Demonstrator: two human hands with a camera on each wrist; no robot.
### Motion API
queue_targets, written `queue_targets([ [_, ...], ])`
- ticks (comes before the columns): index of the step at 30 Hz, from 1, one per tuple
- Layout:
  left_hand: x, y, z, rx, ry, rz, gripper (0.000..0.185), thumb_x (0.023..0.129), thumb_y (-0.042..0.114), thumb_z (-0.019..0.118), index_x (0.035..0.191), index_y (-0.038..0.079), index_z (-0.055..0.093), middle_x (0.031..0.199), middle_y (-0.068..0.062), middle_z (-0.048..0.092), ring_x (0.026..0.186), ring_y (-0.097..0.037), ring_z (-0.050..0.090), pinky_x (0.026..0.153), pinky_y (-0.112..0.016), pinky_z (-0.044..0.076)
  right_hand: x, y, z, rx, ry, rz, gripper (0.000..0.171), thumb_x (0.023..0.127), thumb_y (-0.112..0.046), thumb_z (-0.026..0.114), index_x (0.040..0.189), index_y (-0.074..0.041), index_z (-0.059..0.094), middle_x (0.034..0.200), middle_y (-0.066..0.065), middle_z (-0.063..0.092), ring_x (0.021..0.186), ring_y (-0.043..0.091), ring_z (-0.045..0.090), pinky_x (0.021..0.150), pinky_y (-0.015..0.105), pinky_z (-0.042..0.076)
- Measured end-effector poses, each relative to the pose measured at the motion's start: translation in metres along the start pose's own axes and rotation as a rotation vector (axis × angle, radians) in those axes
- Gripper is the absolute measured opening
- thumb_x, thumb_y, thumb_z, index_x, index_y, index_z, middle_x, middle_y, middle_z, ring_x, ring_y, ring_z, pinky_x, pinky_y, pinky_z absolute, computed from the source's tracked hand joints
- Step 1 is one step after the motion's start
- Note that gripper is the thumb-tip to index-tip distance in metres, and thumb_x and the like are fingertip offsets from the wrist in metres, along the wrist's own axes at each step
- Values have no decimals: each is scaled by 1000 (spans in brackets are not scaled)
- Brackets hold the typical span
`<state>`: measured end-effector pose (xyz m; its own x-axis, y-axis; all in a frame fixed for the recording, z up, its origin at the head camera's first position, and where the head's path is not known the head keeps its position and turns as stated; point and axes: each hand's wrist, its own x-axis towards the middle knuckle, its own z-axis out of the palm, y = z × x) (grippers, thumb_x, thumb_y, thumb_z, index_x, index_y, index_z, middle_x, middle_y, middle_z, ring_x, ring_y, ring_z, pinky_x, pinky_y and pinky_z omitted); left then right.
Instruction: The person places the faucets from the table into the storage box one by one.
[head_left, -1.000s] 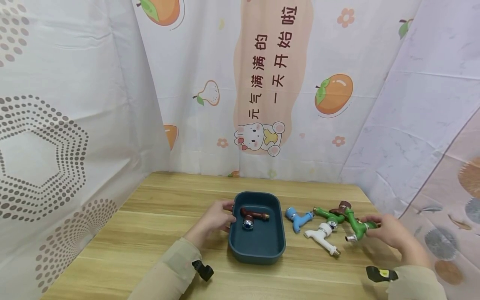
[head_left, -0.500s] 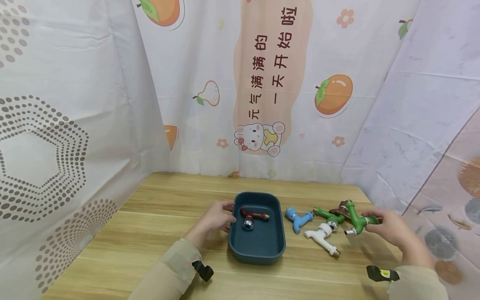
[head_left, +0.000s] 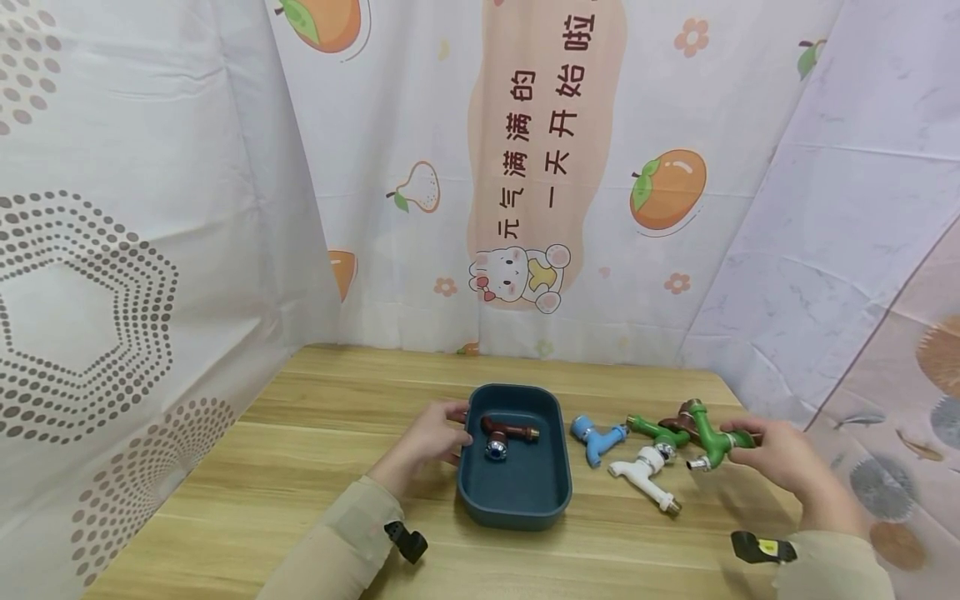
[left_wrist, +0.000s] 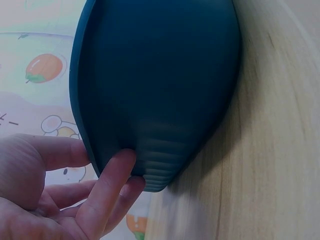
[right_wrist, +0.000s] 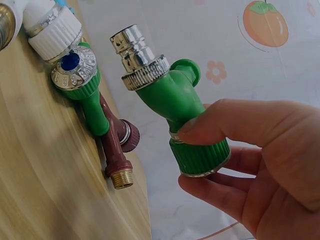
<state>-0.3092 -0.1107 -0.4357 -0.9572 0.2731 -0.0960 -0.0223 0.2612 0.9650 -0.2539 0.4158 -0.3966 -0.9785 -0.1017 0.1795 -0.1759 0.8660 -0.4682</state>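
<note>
On the table stands a dark teal plastic basin (head_left: pixel 517 504) with a brown faucet (head_left: pixel 495 433) lying inside. My left hand (head_left: pixel 432 433) holds the basin's left side, thumb at the rim and other fingers against the outer wall (left_wrist: pixel 165 100). At the right, my right hand (head_left: pixel 776 454) grips a green faucet (head_left: pixel 712 437) by its ribbed knob, raised off the table. The right wrist view shows thumb and fingers around the knob of this green faucet (right_wrist: pixel 172 95), its silver spout pointing away from the palm.
Between basin and right hand lie a blue faucet (head_left: pixel 597 437), a white faucet (head_left: pixel 647 475), another green faucet (head_left: pixel 660 432) and a brown faucet (head_left: pixel 681 419), close together. A printed curtain (head_left: pixel 420 275) hangs behind the wooden table (head_left: pixel 337 400).
My right hand has lifted the green faucet slightly off the table and turned it a little. The left hand and basin have stayed in place.
</note>
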Motion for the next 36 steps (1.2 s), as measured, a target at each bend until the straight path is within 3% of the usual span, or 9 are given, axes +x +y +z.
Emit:
queue_targets([
  [13,1,-2,3,-55,-23,16,68,83,-11,66,148,-4,47,137,-31,49,88,-37,72,64,-45,63,4,-8,9,3,24,-49,40,82,-15,83,117,0,72,103,20,72,91,36,68,73,43,54],
  [22,2,-3,1,-39,-20,13,65,85,-10,66,148,-3,48,136,-30,51,86,-34,72,64,-43,63,15,-17,22,2,17,-105,37,76,-5,79,113,0,72,100,19,72,89,33,67,70,40,52],
  [29,2,-3,1,-31,-16,16,65,85,-10,66,147,-3,48,136,-29,51,88,-34,71,64,-43,63,20,-26,29,5,42,-178,37,74,0,80,111,-3,75,113,27,68,93,37,67,73,40,56],
  [36,3,-3,1,-37,-19,24,66,85,-10,66,148,-4,47,138,-30,50,88,-34,71,63,-43,63,22,-43,33,-63,55,-188,31,78,-5,78,109,-11,76,104,15,73,86,28,67,68,38,54],
])
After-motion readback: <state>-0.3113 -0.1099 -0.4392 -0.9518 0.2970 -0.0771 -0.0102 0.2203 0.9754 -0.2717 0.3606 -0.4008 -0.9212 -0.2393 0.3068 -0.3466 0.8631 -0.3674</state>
